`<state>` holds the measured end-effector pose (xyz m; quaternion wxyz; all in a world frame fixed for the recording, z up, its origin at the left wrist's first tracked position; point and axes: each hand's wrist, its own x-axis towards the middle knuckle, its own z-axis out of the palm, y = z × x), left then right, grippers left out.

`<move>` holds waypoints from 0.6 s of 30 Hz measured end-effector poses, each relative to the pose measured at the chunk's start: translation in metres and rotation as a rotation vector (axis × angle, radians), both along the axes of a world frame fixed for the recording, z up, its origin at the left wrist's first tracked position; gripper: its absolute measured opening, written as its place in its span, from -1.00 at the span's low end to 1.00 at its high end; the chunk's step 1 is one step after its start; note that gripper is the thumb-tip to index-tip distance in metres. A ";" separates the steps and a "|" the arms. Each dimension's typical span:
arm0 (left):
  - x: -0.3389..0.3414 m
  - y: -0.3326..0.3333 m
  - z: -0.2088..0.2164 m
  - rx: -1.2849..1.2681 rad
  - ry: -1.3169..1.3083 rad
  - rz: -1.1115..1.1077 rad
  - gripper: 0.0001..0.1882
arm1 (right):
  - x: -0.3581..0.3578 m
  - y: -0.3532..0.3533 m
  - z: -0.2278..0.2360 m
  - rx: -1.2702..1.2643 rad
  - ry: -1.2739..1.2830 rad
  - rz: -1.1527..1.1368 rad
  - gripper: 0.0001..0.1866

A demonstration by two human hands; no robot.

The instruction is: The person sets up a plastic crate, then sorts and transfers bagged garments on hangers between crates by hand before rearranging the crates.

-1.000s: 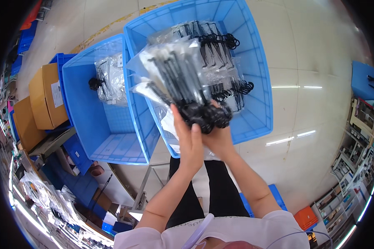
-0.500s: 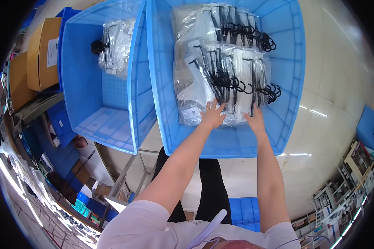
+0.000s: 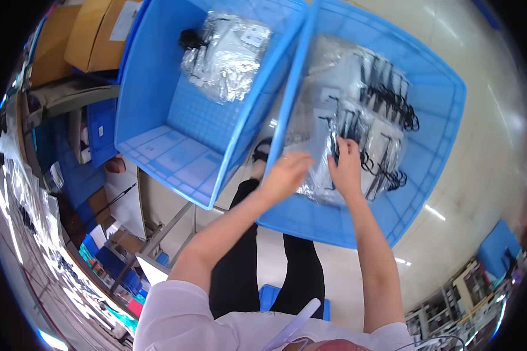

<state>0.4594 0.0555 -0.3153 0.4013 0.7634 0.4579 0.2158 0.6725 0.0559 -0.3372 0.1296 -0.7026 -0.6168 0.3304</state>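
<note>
Clear plastic-bagged garments [image 3: 316,128] on black hangers lie in overlapping rows inside the right blue bin [image 3: 433,152]. Their black hanger hooks [image 3: 386,96] point toward the right. My left hand [image 3: 290,174] is curled at the near left side of the pile, by the edge of a bag; its fingers are smeared by motion, so whether they grip the plastic does not show. Resting on the near row, my right hand [image 3: 346,172] has its fingers stretched forward and its thumb apart, touching the bags beside a dark hanger.
A second blue bin [image 3: 181,146] stands close on the left, holding a smaller stack of bagged garments [image 3: 231,58]. Cardboard boxes [image 3: 96,35] sit beyond it at the far left. A metal frame [image 3: 173,231] stands below that bin, near my legs.
The view has turned, so both bins appear tilted and shifted right. My left hand has drawn back toward the bin's left wall; my right hand has moved left across the near row.
</note>
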 end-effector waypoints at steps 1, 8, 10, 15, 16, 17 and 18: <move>-0.033 0.024 0.014 0.054 0.035 0.132 -0.78 | -0.014 0.027 0.009 0.092 -0.039 0.045 -0.42; -0.280 0.166 -0.100 0.072 0.524 0.642 -0.62 | -0.120 0.228 0.041 0.431 -0.103 0.458 -0.44; -0.306 0.215 -0.137 -0.004 0.620 0.641 -0.55 | -0.127 0.277 0.026 0.469 -0.169 0.728 -0.52; -0.344 0.325 -0.199 -0.132 0.792 0.790 -0.32 | -0.123 0.338 -0.021 0.401 -0.194 0.896 -0.61; -0.349 0.346 -0.205 -0.209 0.788 0.822 -0.24 | -0.126 0.339 -0.022 0.393 -0.194 0.902 -0.61; -0.352 0.365 -0.211 -0.286 0.784 0.852 -0.15 | -0.128 0.340 -0.023 0.364 -0.187 0.894 -0.62; -0.352 0.384 -0.217 -0.290 0.777 0.852 -0.15 | -0.128 0.344 -0.021 0.339 -0.186 0.885 -0.63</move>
